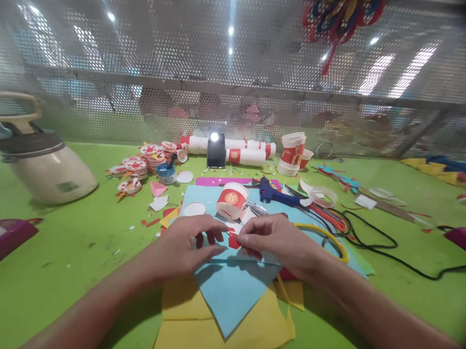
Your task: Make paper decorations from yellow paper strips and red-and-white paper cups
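My right hand (268, 238) pinches a small red paper piece (234, 241) between thumb and fingertips, above light blue paper sheets (232, 290). Facing it from the left, my left hand (193, 242) has its thumb and fingers apart, with nothing visible between them. Just beyond the hands a red and white paper cup (232, 200) lies tilted, with a round white disc (194, 209) to its left. Yellow paper (227, 335) lies under the blue sheets. Beside my right hand are the yellow handles of scissors (335, 239).
A blue glue gun (277, 193) and black cable (383, 241) lie to the right. Behind stand stacked cups (292, 152) and a phone (216, 152) with its light on. Decorated discs (135, 167) sit back left, near a large pump sprayer (51, 167).
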Demonstrator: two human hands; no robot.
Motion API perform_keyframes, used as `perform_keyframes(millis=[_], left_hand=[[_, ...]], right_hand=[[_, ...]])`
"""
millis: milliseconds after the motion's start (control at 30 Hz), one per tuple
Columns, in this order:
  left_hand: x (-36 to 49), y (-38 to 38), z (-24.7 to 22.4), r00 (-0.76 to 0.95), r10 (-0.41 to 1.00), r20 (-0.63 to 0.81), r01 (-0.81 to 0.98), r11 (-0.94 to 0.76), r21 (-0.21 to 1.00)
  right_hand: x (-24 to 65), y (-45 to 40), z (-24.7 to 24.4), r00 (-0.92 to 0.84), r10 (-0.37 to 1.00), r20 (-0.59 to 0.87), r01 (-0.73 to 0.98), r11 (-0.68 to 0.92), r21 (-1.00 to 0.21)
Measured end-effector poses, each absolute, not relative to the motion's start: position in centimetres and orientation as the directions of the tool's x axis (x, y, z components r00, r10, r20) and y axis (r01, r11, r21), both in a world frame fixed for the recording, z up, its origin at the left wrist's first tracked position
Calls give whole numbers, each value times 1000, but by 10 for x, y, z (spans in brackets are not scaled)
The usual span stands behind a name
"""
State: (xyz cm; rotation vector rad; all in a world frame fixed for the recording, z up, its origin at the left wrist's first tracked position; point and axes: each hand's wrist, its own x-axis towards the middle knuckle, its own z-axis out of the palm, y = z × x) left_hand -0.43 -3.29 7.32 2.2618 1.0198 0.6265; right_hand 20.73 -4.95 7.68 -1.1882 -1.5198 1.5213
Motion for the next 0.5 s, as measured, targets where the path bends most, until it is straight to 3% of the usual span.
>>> perform_keyframes(millis=[167, 333, 500], left_hand=[[-3, -36, 73, 647, 712, 272, 465, -652, 599], [-1, -35, 68, 656, 641, 400, 463, -759, 457], [-5, -33, 62, 679, 588, 439, 480, -809, 341]], right_hand=[[205, -51, 78, -358, 919, -164, 147, -118, -982], [203, -52, 79, -370, 916, -157, 136, -114, -984], [204, -51, 76, -385, 909, -159, 131, -117, -984]])
